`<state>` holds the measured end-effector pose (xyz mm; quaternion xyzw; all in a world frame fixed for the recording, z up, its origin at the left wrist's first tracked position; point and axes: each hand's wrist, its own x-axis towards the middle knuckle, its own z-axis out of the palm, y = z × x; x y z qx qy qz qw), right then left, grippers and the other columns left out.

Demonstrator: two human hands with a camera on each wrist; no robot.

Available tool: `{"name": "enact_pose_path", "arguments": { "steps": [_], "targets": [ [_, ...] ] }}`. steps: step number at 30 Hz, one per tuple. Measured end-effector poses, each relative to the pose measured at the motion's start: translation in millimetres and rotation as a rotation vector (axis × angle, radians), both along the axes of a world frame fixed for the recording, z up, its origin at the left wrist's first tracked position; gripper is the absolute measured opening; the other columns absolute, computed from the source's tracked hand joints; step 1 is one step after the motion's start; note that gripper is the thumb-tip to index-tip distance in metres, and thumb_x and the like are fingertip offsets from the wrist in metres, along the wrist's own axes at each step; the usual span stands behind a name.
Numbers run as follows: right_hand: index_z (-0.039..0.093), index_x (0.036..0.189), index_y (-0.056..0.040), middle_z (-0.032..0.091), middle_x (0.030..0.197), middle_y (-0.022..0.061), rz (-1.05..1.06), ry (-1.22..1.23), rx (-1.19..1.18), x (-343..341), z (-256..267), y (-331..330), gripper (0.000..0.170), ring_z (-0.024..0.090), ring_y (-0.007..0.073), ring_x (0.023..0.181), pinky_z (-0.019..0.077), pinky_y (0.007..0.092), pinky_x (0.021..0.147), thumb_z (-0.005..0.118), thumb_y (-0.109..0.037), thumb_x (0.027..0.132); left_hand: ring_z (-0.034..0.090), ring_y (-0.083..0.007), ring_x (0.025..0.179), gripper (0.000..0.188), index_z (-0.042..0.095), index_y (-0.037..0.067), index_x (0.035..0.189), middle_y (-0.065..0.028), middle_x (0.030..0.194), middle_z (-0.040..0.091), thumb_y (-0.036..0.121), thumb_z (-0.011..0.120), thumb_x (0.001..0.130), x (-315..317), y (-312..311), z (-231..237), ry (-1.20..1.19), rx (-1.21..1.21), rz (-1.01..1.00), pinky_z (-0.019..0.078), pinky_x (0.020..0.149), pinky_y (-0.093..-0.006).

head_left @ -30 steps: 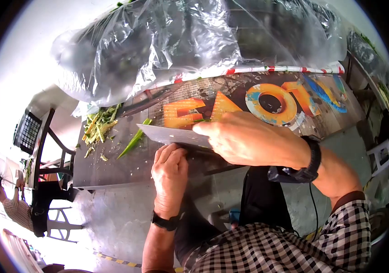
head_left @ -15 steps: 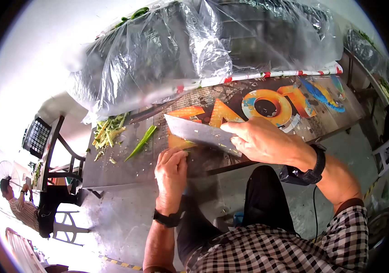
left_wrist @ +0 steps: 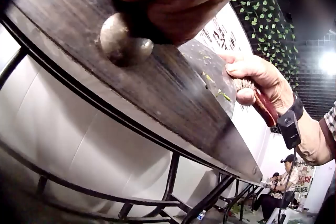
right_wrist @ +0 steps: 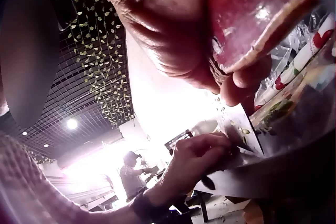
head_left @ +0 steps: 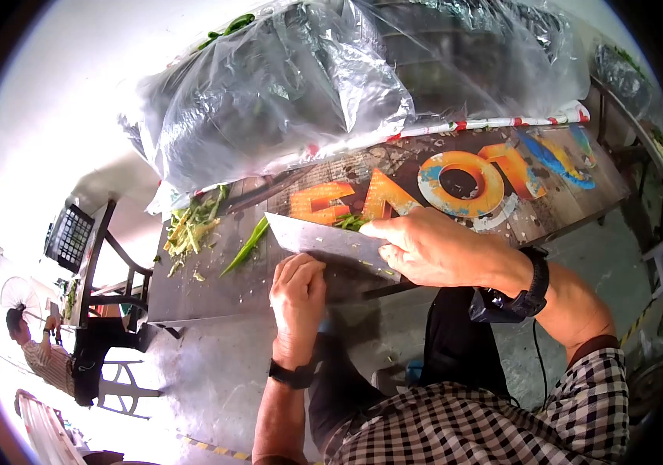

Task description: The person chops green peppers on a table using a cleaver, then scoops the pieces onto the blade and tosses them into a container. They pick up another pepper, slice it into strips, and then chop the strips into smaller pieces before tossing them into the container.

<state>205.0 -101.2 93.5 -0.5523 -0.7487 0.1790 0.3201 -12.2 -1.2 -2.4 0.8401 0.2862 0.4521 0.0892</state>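
Observation:
My right hand (head_left: 455, 246) grips the red handle (right_wrist: 257, 19) of a cleaver (head_left: 330, 240). Its broad grey blade slants over the front part of the table, with green bits stuck to it in the left wrist view. Chopped green pieces (head_left: 351, 222) lie behind the blade. My left hand (head_left: 298, 298) is at the table's front edge, fingers curled, knuckles close to the blade. Below it, a dark narrow pepper-like piece (right_wrist: 208, 182) pokes out in the right wrist view; the rest is hidden. A long green pepper (head_left: 246, 246) lies left of the blade.
A heap of pale green and yellow trimmings (head_left: 190, 232) sits on the left of the printed table (head_left: 184, 298). Clear plastic sheeting (head_left: 269, 101) covers a bulky load along the back. Another person (head_left: 48, 353) is at a table on the far left.
The cleaver swung up and right, away from the left hand, then came back down beside its knuckles. The left hand stayed at the table edge. The head view shifted slightly.

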Motion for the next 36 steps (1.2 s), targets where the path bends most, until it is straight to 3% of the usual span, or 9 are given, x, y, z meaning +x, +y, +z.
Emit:
{"name": "enact_pose_path", "arguments": {
  "steps": [3, 10, 15, 18, 27, 36],
  "targets": [
    [0.057, 0.086, 0.0045, 0.058, 0.066, 0.0274, 0.025, 0.06, 0.024, 1, -3, 5, 0.008, 0.061, 0.0448, 0.065, 0.0444, 0.0505, 0.061, 0.053, -0.003, 0.085, 0.064, -0.0287, 0.089, 0.014, 0.068, 0.003, 0.084, -0.0091, 0.09, 0.069, -0.007, 0.067, 0.074, 0, -1, 0, -0.006, 0.011, 0.012, 0.0522, 0.082, -0.0365],
    [0.056, 0.085, 0.0031, 0.059, 0.065, 0.0262, 0.021, -0.049, -0.016, -4, 1, 7, 0.008, 0.061, 0.044, 0.064, 0.0457, 0.0506, 0.06, 0.054, -0.004, 0.086, 0.065, -0.028, 0.088, 0.014, 0.068, 0.002, 0.084, -0.0091, 0.09, 0.068, -0.007, 0.067, 0.074, 0, -1, -1, -0.009, 0.016, 0.02, 0.0524, 0.081, -0.036],
    [0.057, 0.084, 0.0024, 0.061, 0.065, 0.0244, 0.019, -0.124, 0.016, -6, -1, 6, 0.008, 0.063, 0.0431, 0.063, 0.046, 0.0511, 0.059, 0.054, -0.004, 0.087, 0.067, -0.0248, 0.089, 0.017, 0.07, 0.002, 0.09, -0.009, 0.092, 0.069, -0.008, 0.067, 0.076, -8, -4, 6, -0.089, -0.125, -0.008, 0.0532, 0.081, -0.0331],
    [0.058, 0.112, 0.002, 0.057, 0.06, 0.0204, 0.031, -0.18, 0.094, -6, -6, 6, 0.026, 0.06, 0.0389, 0.058, 0.0453, 0.047, 0.056, 0.059, -0.006, 0.087, 0.067, -0.0232, 0.09, 0.018, 0.072, 0.003, 0.091, -0.0099, 0.098, 0.069, -0.007, 0.067, 0.077, -23, -3, 19, -0.11, -0.132, 0.126, 0.0534, 0.081, -0.0316],
    [0.058, 0.112, 0.002, 0.057, 0.061, 0.0202, 0.028, -0.236, 0.051, -10, 1, 4, 0.028, 0.06, 0.0385, 0.058, 0.0456, 0.0467, 0.056, 0.059, -0.006, 0.086, 0.064, -0.0298, 0.089, 0.014, 0.07, 0.006, 0.088, -0.0082, 0.095, 0.069, 0.001, 0.071, 0.075, -14, 7, 6, 0.026, -0.058, 0.09, 0.0524, 0.081, -0.0387],
    [0.061, 0.11, 0.0008, 0.059, 0.068, 0.0236, 0.017, -0.197, 0.057, -4, 4, 7, 0.025, 0.06, 0.0422, 0.065, 0.045, 0.0471, 0.058, 0.058, -0.003, 0.085, 0.063, -0.0293, 0.088, 0.01, 0.068, 0.006, 0.085, -0.0074, 0.095, 0.069, 0.001, 0.069, 0.076, -11, 12, -1, 0.045, 0.012, 0.1, 0.0506, 0.08, -0.0384]
  ]
}}
